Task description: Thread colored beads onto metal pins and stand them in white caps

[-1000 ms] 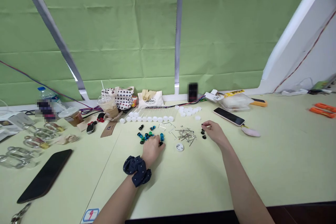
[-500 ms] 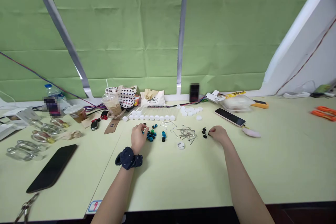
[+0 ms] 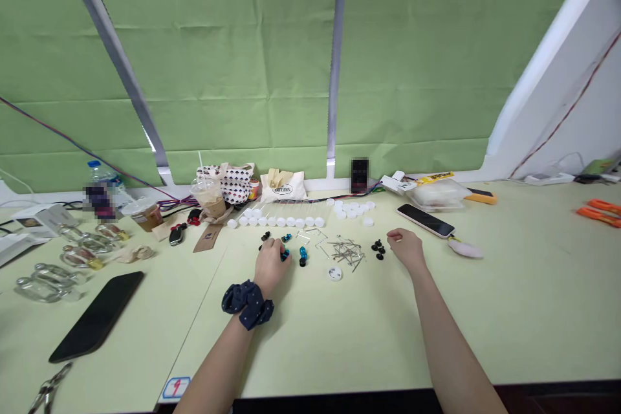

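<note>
My left hand [image 3: 270,268], with a dark dotted scrunchie [image 3: 248,304] at its wrist, reaches down over a small pile of shiny blue and black parts [image 3: 285,255]. Its fingers are bent closed and cover much of the pile, so whatever they pinch is hidden. A few more small blue and black pieces [image 3: 303,255] lie just right of it. My right hand [image 3: 408,251] hovers beside a cluster of little black parts [image 3: 378,249], fingertips slightly apart and nothing visible between them. Thin metal rods [image 3: 347,251] are heaped between the hands, near a white round cap [image 3: 334,273].
Several white caps [image 3: 281,222] line the back, with more white caps [image 3: 352,209] beside them. A phone [image 3: 425,220] lies to the right, a larger black phone [image 3: 99,317] to the left. Clear glass bottles [image 3: 43,284] and a drink cup [image 3: 209,197] are at the left.
My left hand has shifted right and lower onto the blue and black pile. The right hand's fingertips have drawn away from the black parts, whose cluster now shows more pieces.
</note>
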`<move>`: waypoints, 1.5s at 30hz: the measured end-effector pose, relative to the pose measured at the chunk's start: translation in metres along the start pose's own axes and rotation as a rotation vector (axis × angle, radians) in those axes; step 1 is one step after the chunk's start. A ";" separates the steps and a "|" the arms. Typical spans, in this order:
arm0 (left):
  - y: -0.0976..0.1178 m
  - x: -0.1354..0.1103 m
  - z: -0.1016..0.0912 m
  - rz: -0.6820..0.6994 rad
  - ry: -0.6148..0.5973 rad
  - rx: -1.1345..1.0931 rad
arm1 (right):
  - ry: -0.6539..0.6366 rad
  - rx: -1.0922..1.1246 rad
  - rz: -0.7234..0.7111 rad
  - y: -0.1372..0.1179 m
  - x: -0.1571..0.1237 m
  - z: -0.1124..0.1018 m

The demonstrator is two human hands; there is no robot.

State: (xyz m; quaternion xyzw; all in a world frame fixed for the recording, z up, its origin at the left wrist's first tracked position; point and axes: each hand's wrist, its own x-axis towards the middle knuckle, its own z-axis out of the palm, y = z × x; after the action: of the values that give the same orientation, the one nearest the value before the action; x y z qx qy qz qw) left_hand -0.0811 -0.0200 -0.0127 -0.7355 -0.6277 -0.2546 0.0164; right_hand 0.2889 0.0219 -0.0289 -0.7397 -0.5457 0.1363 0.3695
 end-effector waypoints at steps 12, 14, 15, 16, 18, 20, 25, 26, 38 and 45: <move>0.017 -0.004 0.004 -0.072 -0.066 0.014 | 0.081 0.173 -0.228 -0.047 -0.027 0.010; 0.014 -0.003 0.002 -0.113 -0.010 -0.148 | 0.050 0.234 -0.308 -0.059 -0.038 0.016; 0.012 -0.001 0.002 -0.142 0.019 -0.265 | 0.029 0.265 -0.345 -0.066 -0.045 0.020; 0.012 0.000 0.001 -0.173 0.043 -0.407 | 0.004 0.298 -0.377 -0.072 -0.052 0.025; 0.014 0.002 0.002 -0.233 0.059 -0.739 | -0.088 0.381 -0.439 -0.086 -0.068 0.035; 0.020 0.002 0.001 -0.274 0.038 -1.050 | -0.224 0.500 -0.478 -0.099 -0.085 0.046; 0.044 -0.008 -0.003 -0.182 -0.113 -1.338 | -0.673 0.830 -0.302 -0.118 -0.112 0.065; 0.048 -0.010 -0.004 -0.160 -0.130 -1.313 | -0.743 0.869 -0.245 -0.120 -0.114 0.067; 0.080 -0.025 -0.005 -0.059 -0.168 -1.209 | -0.993 1.204 0.033 -0.125 -0.122 0.064; 0.087 -0.035 -0.008 0.047 0.002 -0.781 | -0.831 1.145 -0.054 -0.122 -0.114 0.051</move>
State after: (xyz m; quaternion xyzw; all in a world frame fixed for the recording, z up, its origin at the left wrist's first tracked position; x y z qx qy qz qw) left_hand -0.0063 -0.0735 0.0059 -0.7003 -0.4666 -0.4746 -0.2581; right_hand 0.1298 -0.0456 -0.0025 -0.3021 -0.5021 0.6638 0.4648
